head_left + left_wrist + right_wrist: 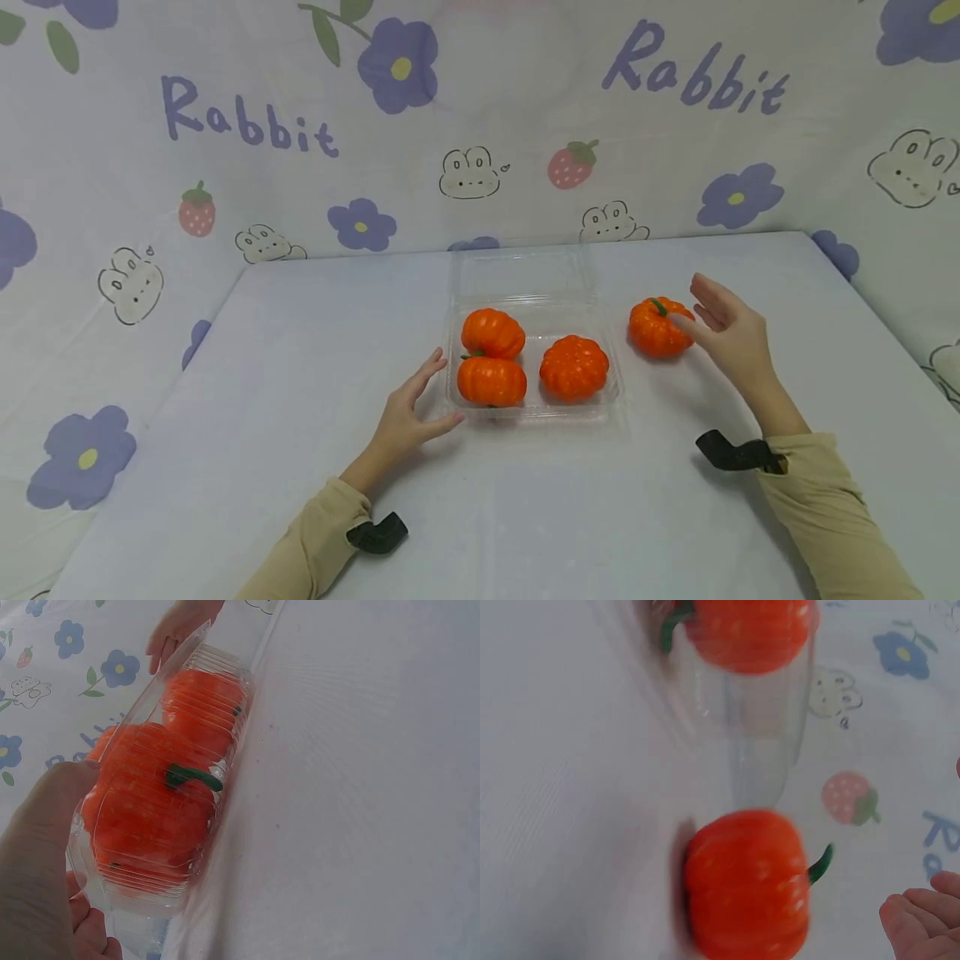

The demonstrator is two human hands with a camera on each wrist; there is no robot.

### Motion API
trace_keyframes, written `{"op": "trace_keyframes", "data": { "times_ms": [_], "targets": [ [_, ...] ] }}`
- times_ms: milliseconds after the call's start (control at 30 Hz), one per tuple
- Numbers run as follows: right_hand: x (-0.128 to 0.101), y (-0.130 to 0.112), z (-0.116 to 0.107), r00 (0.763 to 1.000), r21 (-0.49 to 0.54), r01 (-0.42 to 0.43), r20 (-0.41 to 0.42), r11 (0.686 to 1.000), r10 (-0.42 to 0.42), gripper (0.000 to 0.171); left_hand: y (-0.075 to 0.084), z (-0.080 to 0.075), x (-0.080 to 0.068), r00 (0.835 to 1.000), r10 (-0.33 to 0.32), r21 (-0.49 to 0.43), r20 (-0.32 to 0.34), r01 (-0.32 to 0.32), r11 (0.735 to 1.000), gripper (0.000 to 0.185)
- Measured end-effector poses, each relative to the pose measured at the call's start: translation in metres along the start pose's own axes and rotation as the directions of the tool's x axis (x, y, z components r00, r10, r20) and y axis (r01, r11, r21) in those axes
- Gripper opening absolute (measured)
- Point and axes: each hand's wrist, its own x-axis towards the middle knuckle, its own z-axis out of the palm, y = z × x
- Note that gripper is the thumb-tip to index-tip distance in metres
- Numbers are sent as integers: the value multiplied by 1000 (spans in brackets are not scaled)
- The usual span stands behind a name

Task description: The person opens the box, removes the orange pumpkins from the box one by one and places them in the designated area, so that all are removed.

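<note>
A clear plastic clamshell box (570,412) lies on the table with its lid (521,275) folded back. Inside it are three small orange pumpkins: two on the left, an upper one (492,333) and a lower one (492,382), and one on the right (574,368). Another pumpkin (658,328), green stem up, sits on the table right of the box. My left hand (408,421) is at the box's left side, fingers and thumb spread around its near corner. Beside the loose pumpkin is my right hand (731,329), thumb apart from the fingers, not gripping it.
A white cloth covers the table (315,333). Behind it hangs a curtain (525,100) printed with rabbits, flowers and strawberries. Black bands or mounts (738,454) protrude at both sleeve cuffs.
</note>
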Motion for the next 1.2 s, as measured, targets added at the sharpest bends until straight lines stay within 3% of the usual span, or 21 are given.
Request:
{"op": "trace_keyframes", "data": {
  "times_ms": [100, 200, 333, 433, 500, 700, 933, 1067, 1200],
  "targets": [
    [0, -5, 3, 997, 26, 73, 15, 997, -73, 62, 3, -1, 0, 1000, -13, -7, 8, 13, 1000, 70],
    [-4, -26, 5, 990, 99, 134, 37, 986, -139, 62, 8, -2, 2, 1000, -10, -10, 22, 11, 1000, 70],
    [-18, -94, 4, 982, 185, 158, 72, 970, -174, 60, 11, -3, 3, 1000, 6, -13, 28, -6, 1000, 71],
    [-28, -142, 4, 974, 164, 188, 93, 968, -205, 58, 6, -2, 2, 1000, -1, -11, 22, 1, 1000, 70],
    [-32, -157, 6, 966, 132, 218, 111, 967, -233, 59, 8, -3, 3, 999, -16, 1, 29, 16, 1000, 69],
    [-36, -157, 18, 927, 90, 314, 185, 945, -326, 66, 17, -6, 4, 999, -25, 1, 39, 25, 1000, 68],
    [-42, -148, 39, 878, 165, 352, 283, 921, -386, 68, 23, -8, 4, 999, 6, -3, 35, -6, 1000, 68],
    [-47, -155, 44, 837, 201, 359, 364, 912, -409, 63, 14, -6, 2, 1000, -3, -11, 30, 3, 1000, 69],
    [-52, -168, 45, 800, 172, 345, 460, 923, -385, 56, 6, -4, 1, 999, -23, -7, 32, 23, 1000, 70]
  ]
}}
